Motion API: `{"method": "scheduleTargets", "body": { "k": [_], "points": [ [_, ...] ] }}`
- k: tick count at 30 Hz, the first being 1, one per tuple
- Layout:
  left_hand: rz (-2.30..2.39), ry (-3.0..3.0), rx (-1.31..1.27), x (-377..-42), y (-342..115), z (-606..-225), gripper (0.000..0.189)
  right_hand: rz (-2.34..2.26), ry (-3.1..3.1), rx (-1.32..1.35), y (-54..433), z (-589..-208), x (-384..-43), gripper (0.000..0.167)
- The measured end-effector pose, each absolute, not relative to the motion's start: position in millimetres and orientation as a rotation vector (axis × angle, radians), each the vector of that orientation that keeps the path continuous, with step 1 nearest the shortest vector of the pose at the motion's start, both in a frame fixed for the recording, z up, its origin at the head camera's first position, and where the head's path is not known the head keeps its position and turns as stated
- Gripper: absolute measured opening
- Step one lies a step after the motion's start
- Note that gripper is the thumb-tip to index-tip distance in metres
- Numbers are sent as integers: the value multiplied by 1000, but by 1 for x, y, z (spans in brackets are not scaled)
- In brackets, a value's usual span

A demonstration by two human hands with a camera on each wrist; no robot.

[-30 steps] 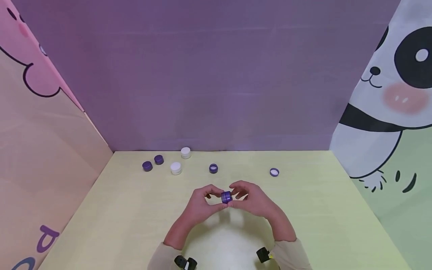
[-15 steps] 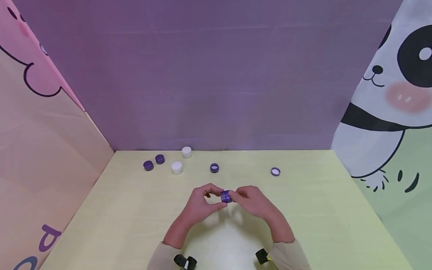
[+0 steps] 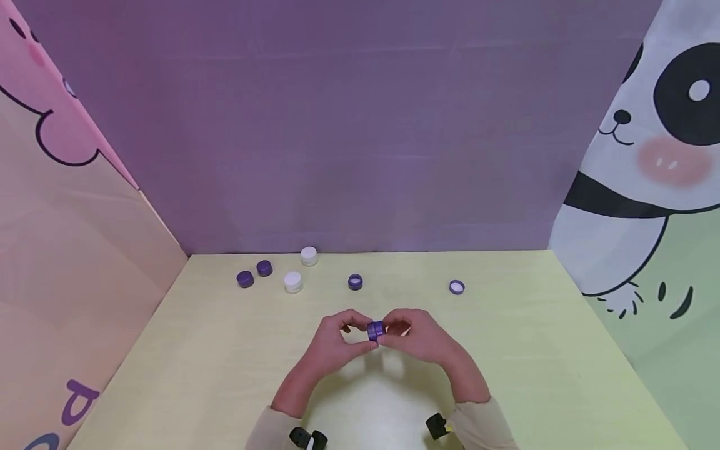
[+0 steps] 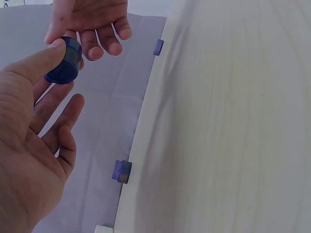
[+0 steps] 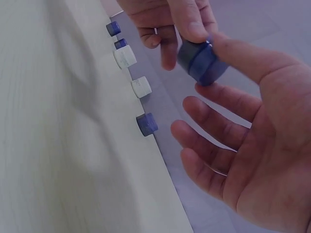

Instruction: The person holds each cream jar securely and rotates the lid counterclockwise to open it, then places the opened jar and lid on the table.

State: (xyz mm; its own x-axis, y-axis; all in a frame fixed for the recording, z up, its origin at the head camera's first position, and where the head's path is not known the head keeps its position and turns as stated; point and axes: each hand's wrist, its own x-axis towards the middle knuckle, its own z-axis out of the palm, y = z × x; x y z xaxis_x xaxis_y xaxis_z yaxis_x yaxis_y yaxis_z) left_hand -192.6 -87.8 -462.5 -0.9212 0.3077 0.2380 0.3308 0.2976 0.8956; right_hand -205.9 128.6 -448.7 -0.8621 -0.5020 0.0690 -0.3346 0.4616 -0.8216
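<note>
- Jar [image 3: 376, 330], purple, one: clear of the table [image 3: 197, 375], lower centre of the head view, between the two hands
- Axis: runs roughly left to right in the head view, hand to hand, slightly tilted; a groove rings the jar in the right wrist view, the thumbs apparently on opposite sides of it
- Nearer hand: neither, both touch the jar
- Left hand [image 3: 335, 340]: thumb and forefinger pinch the jar's left end; other fingers loosely bent in the left wrist view
- Right hand [image 3: 419, 337]: thumb and forefinger pinch the right end; other fingers loosely bent and off the jar in the right wrist view
- Jar relative to hands: right of the left palm, left of the right palm, at the fingertips of both
- Tubs, white, two: front tub [image 3: 293, 282] and rear tub [image 3: 309, 256], upper left of the table
- Caps, purple, two: near cap [image 3: 245, 279] and far cap [image 3: 264, 268], left of the tubs
- Cup [image 3: 355, 282], purple, pale inside: beyond the jar, slightly left
- Ring [image 3: 457, 287], purple, pale centre: upper right of the table, well apart
</note>
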Motion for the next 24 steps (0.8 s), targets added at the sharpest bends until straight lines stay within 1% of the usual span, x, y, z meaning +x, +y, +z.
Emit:
{"method": "scheduleTargets", "body": {
  "k": [4,8,11,13,16,19,21,24],
  "points": [
    [-1710,-2511,-653,-199,-90,-476,28,-1372,2527,-746,131,-448,-207,24],
    [-1737,-2518,-658,-190,-88,-458,27,-1378,2519,-708,131,-449,-207,34],
    [-1746,-2533,-636,-181,-87,-441,26,-1373,2528,-670,131,-449,-207,31],
    [-1730,-2539,-635,-180,-87,-441,26,-1350,2543,-624,130,-449,-206,28],
    [-1727,-2543,-631,-182,-86,-444,26,-1289,2556,-531,129,-449,-206,36],
    [-1736,-2537,-634,-189,-86,-458,28,-1246,2546,-469,128,-449,-206,44],
    [-1740,-2527,-638,-193,-86,-467,29,-1238,2542,-473,127,-448,-206,45],
    [-1743,-2519,-648,-198,-87,-477,29,-1236,2543,-503,128,-448,-205,41]
  ]
}}
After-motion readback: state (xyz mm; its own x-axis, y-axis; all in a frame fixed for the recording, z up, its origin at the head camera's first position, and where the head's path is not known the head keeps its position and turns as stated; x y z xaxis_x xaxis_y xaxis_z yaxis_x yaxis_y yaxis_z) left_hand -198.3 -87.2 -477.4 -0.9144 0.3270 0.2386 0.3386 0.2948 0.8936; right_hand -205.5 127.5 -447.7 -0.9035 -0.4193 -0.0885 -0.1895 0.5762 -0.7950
